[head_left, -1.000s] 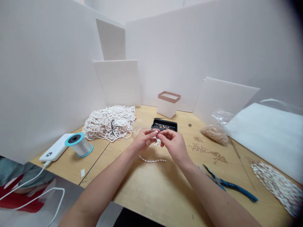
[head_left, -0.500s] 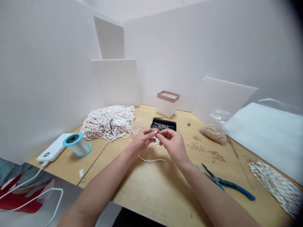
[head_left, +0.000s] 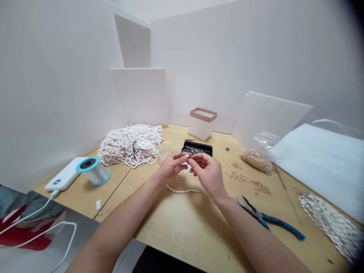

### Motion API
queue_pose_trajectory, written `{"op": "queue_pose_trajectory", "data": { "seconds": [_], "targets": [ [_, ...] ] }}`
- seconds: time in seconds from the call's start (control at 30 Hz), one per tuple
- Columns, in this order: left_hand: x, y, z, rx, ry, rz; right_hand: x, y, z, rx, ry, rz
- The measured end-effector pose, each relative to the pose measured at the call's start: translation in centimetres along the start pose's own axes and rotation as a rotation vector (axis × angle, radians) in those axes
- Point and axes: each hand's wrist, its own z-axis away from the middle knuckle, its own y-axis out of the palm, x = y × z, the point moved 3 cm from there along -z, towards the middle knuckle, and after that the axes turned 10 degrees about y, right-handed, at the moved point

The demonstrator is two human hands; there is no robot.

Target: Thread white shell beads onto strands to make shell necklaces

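Centrally, above the wooden table (head_left: 182, 223), the left hand (head_left: 172, 165) pinched a small white piece (head_left: 187, 155) between thumb and forefinger. Right beside it, the right hand (head_left: 208, 171) held its thumb and index fingertips together, though whether they gripped anything could not be told. The piece sat between the two hands, just in front of the black tray (head_left: 196, 143). Loose white beads (head_left: 187, 170) lay beneath the hands, and a short beaded strand (head_left: 182, 191) curved nearer the person, with blue-handled pliers (head_left: 284, 225) off to the right.
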Motion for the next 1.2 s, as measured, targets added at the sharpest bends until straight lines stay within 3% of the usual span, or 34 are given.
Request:
{"op": "queue_pose_trajectory", "data": {
  "seconds": [0.6,0.83,0.93,1.1,1.2],
  "targets": [
    [0.3,0.0,0.0,0.026,0.031,-0.038,-0.3,0.3,0.1,0.019,0.003,-0.139],
    [0.2,-0.8,-0.4,-0.061,0.051,-0.053,-0.6,0.3,-0.2,0.024,0.011,-0.099],
    [0.3,-1.5,-0.6,-0.013,0.081,-0.294,-1.1,-0.5,-0.9,-0.002,-0.005,-0.089],
    [1.6,-2.8,-0.4,0.192,0.239,-1.217,-3.0,-3.0,-3.2,-0.139,0.060,-0.065],
    [2.7,-3.3,-0.2,0.255,0.172,-1.490,-3.6,-4.4,-3.8,-0.145,0.096,0.002]
  ]
}}
